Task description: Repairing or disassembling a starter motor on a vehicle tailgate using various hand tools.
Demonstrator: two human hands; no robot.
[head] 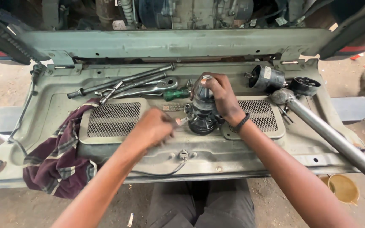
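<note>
Checked maroon cloth is lying leftmost on the grey engine lid, while the left hand, fingers pinched on a small tool, is working a fastener on the black engine mount that the right hand is gripping upright at the lid's centre, so steady turning seems needed next.

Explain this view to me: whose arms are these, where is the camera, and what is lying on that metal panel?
There is no machine here. The camera sits on a person's head and looks down at their own two bare arms. The right hand grips the top of a dark metal part standing upright on a folded-down grey panel with mesh vents. The left hand is closed around a small tool at the part's base; what kind is hard to tell. Behind lie long wrenches and a green-handled screwdriver. A checked cloth hangs at the left, and a metal pipe and two round parts lie at the right.
</note>
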